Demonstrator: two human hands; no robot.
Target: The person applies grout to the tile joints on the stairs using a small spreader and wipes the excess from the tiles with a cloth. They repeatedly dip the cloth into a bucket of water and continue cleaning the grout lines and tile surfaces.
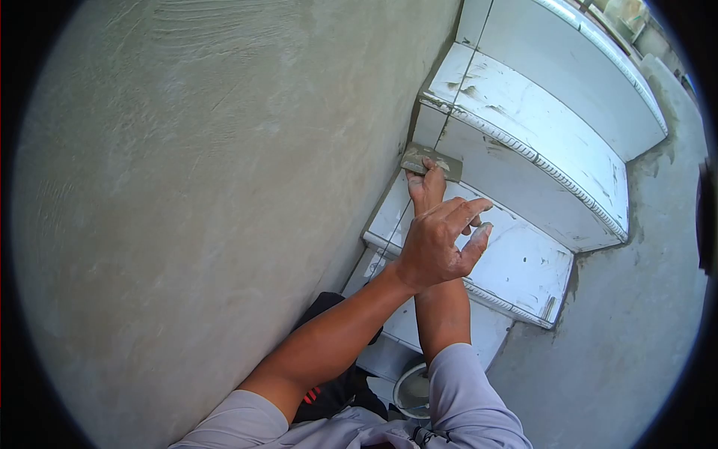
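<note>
My right hand (426, 185) reaches to the inner corner of the stairs, gripping a flat rectangular plate smeared with grey cement (450, 167). The plate is up against a white-tiled riser (493, 168), close to where it meets the plastered wall (187, 209). Nearer to me, my left hand (443, 243) crosses above the right forearm, back of the hand up. Its fingers are bent, with a gap between them and the thumb, and nothing shows in that gap. Grey smears mark the fingertips. A white-tiled tread (523, 251) with a ribbed edge lies below the hands.
More white-tiled steps (553, 97) climb to the upper right, streaked with cement. A grey plastered wall (621, 329) borders the stairs on the right. Down by my body a bucket (410, 393) stands on a lower step, partly hidden by my right sleeve.
</note>
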